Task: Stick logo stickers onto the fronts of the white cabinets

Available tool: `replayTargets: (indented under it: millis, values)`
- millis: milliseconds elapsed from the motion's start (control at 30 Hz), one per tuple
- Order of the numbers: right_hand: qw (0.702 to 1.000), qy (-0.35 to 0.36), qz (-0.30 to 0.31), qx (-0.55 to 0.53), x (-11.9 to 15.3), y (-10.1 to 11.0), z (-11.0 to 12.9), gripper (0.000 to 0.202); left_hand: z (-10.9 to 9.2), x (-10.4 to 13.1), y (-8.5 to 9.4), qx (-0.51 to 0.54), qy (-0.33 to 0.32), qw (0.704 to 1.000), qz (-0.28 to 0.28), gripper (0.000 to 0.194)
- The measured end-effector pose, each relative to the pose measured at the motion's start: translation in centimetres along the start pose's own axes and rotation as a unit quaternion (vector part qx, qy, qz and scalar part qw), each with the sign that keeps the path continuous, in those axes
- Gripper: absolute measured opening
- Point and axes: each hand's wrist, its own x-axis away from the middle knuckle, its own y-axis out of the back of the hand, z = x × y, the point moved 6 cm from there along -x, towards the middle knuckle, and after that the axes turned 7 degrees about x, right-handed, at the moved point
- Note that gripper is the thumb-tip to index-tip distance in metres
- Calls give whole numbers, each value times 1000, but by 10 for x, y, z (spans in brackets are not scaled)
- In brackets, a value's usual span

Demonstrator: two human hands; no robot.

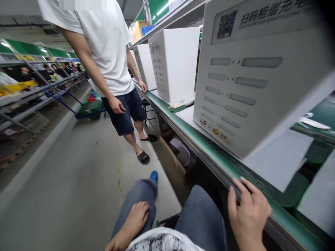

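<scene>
My left hand [137, 216] lies on my left thigh, its fingers draped over the jeans [141, 193] and holding nothing. At the edge of the green workbench [206, 144], my right hand [250, 207] rests with fingers apart, touching the dark rail [222, 179]. Nothing is in that hand. Beyond it, a large white cabinet [235, 94] with slotted openings and a QR code [226, 25] stands on the bench. A white sheet [280, 157] lies under and beside the cabinet.
More white cabinets [180, 66] stand farther along the bench. A person in a white T-shirt [104, 48] stands in the aisle at left. Below the bench is a cardboard box [171, 153]. A blue trolley [89, 108] and shelving [18, 94] are farther back.
</scene>
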Motion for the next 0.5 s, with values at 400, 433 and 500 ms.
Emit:
replayTargets:
  millis: [400, 433, 500]
  values:
    - [776, -25, 571, -265, 124, -309, 184, 24, 141, -125, 25, 112, 235, 965, -10, 63]
    - [761, -26, 601, -242, 140, -336, 194, 22, 147, -134, 24, 114, 235, 965, -8, 60]
    - [730, -24, 656, -191, 174, -386, 209, 16, 163, -144, 20, 113, 231, 966, -3, 54]
